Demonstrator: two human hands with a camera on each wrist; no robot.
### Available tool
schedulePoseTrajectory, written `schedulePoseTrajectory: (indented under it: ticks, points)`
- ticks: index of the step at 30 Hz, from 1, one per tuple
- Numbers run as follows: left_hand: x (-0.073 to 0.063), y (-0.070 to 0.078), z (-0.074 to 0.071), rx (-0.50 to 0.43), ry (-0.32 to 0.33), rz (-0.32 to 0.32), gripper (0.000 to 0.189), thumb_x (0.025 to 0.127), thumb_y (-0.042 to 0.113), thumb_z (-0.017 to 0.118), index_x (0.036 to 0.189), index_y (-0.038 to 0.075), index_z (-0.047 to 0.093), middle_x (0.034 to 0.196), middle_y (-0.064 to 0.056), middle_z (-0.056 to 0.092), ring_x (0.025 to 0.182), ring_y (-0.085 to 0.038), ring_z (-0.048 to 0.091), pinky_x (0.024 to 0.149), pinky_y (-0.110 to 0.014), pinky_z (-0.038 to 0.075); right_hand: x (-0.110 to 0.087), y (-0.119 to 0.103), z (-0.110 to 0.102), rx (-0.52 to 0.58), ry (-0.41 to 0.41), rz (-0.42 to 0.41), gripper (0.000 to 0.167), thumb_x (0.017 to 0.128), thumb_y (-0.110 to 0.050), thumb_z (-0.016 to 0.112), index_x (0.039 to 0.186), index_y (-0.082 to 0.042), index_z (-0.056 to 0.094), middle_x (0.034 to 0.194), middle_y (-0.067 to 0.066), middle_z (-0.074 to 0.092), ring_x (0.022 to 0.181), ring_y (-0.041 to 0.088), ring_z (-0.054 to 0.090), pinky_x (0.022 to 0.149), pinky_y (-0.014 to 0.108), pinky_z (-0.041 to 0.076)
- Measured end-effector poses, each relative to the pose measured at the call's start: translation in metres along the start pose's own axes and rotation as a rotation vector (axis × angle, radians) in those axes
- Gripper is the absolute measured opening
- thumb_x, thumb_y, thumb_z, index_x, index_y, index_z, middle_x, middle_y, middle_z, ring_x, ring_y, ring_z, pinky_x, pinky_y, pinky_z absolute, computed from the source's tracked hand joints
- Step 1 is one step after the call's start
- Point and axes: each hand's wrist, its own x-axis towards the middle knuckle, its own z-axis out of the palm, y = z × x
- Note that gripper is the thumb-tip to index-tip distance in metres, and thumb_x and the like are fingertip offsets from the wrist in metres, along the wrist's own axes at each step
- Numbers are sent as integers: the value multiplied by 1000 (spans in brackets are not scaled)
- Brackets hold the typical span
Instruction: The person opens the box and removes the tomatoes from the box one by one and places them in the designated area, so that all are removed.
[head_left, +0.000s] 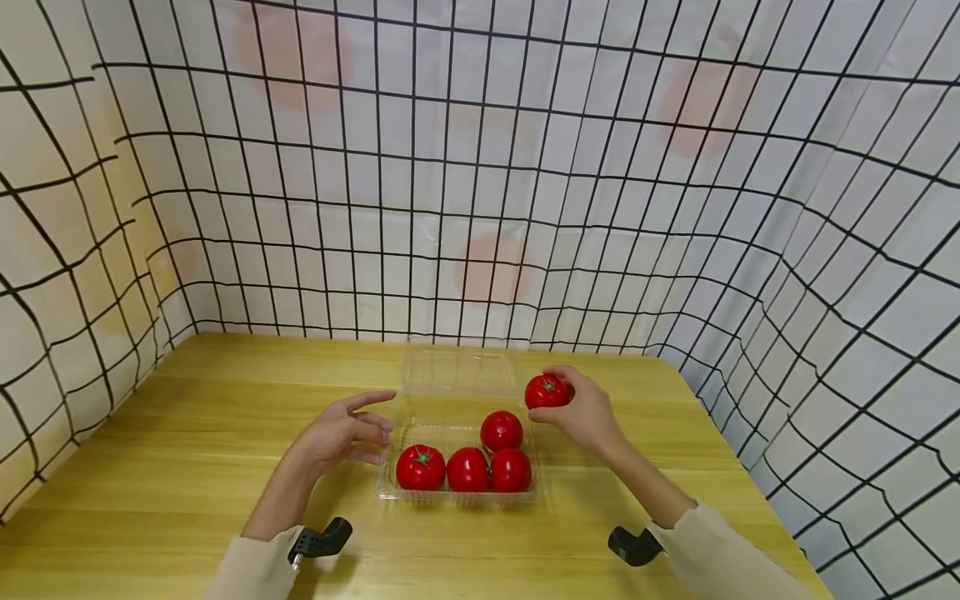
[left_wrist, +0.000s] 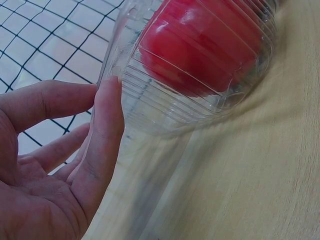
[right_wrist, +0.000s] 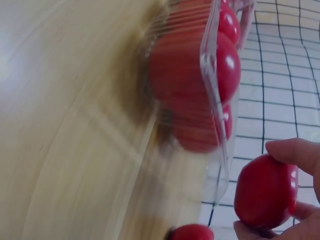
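Note:
My right hand (head_left: pixel 588 412) grips a red tomato (head_left: pixel 547 391) between thumb and fingers, at the right of a clear plastic clamshell box (head_left: pixel 459 497). The held tomato (right_wrist: pixel 265 192) shows its smooth side beside the box rim in the right wrist view. Several tomatoes sit in the box: a front row with a tomato (head_left: pixel 421 467) at the left, and another tomato (head_left: pixel 502 432) behind the row's right end. My left hand (head_left: pixel 337 435), its fingers spread, is at the box's left side. In the left wrist view its fingertips (left_wrist: pixel 111 92) meet the box's rim.
The box's clear lid (head_left: pixel 461 372) lies folded back toward the rear wall. Black grid netting over a pale sheet (head_left: pixel 465 167) encloses the wooden table (head_left: pixel 187 433) at back and sides. Another red tomato (right_wrist: pixel 192 233) shows at the right wrist view's bottom edge.

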Motion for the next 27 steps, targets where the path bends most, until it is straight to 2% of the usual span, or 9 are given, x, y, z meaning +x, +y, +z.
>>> schedulePoseTrajectory:
  ticks: [11,21,27]
  points:
    - [-1,1,0,2,1,1,76,89,-5,64,157,0,30,103,-13,64,82,-19,68,71,-38,65,-5,19,-17,-88,41,6,64,80,-25,84,137,-9,59,128,20,64,113,39,65,90,52,60]
    - [1,0,0,1,4,1,75,89,-4,64,157,1,32,101,-11,65,82,-19,68,71,-39,65,-5,42,-29,-143,95,41,73,81,-29,83,142,-2,52,130,27,63,116,41,64,94,53,58]
    - [1,0,0,4,10,0,75,89,-4,64,157,1,32,100,-11,65,82,-19,68,71,-39,65,-4,54,-36,-149,117,9,73,83,-27,84,142,1,52,134,27,61,118,43,63,96,56,57]
